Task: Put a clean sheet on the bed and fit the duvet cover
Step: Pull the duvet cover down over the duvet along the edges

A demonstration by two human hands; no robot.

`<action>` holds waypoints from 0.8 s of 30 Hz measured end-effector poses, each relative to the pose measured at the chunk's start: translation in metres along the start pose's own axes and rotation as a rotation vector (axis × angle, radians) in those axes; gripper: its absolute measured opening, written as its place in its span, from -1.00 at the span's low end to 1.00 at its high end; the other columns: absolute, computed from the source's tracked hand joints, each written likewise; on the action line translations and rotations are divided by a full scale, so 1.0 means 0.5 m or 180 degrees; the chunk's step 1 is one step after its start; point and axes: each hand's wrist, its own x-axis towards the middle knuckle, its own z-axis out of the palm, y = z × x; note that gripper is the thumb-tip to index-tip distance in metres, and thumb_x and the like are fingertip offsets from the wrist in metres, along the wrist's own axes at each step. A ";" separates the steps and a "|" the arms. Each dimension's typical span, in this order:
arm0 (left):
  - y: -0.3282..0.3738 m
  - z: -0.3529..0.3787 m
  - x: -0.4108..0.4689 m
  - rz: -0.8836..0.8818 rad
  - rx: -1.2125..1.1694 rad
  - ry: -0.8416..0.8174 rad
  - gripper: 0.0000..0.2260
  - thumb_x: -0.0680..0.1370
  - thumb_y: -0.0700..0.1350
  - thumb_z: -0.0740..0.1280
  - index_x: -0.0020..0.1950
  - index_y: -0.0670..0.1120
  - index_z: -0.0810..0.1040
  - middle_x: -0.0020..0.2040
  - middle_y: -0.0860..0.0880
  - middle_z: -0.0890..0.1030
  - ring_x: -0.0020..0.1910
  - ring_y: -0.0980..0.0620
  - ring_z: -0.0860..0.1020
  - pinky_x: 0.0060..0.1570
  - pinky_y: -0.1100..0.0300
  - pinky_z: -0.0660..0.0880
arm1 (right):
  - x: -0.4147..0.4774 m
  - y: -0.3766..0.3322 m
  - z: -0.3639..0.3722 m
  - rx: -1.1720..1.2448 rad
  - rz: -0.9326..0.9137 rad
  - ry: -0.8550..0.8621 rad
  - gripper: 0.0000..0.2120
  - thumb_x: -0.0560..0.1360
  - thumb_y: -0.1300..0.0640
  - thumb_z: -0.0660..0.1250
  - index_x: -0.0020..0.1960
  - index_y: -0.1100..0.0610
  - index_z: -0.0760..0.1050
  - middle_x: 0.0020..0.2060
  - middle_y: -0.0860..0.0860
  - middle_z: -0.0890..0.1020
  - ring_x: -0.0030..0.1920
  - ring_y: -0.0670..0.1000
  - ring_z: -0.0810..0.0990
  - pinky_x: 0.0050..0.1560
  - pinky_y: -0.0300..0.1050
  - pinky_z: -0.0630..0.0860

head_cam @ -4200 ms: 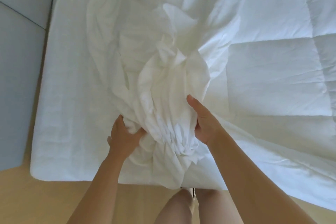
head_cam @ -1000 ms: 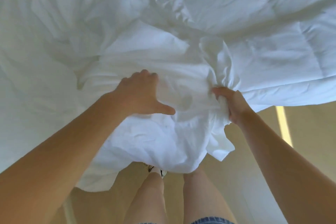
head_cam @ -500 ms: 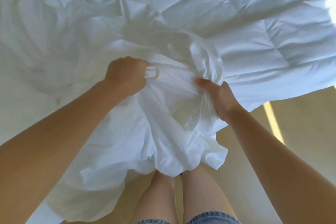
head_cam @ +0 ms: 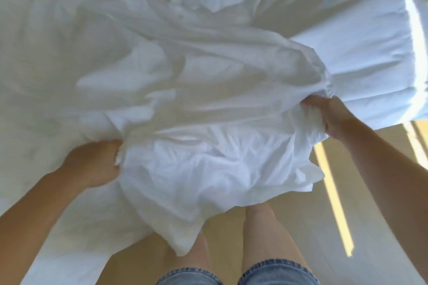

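A white duvet cover (head_cam: pixel 208 104) lies bunched and wrinkled across the bed in front of me, with a loose fold hanging over my legs. My left hand (head_cam: pixel 95 164) grips a gathered edge of it at the lower left. At the right, my right hand (head_cam: pixel 331 118) grips another bunch of the cover. The two hands hold the fabric spread wide apart. A quilted white duvet (head_cam: pixel 361 62) shows at the right, partly under the cover. The bed beneath is hidden by cloth.
Pale wooden floor (head_cam: pixel 289 227) runs below the bed edge, with bright sunlight strips (head_cam: pixel 333 199) at the right. My bare legs (head_cam: pixel 266 238) in denim shorts stand against the bed's edge.
My hands have moved apart, the right one out to the right and the left one down and left, stretching the cover open between them. The view has shifted to the right.
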 end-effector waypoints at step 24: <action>0.494 -0.254 0.192 0.1536 -0.0071 -0.0093 -0.93 0.45 -0.18 0.31 -0.23 -0.04 0.48 -0.25 0.03 0.54 -0.15 -0.06 0.53 -0.37 0.27 0.31 | 0.076 -0.097 0.005 0.1138 0.0555 -0.1724 -0.55 0.36 -0.20 0.31 0.11 0.04 0.62 0.06 0.08 0.66 0.10 0.08 0.62 0.21 0.01 0.50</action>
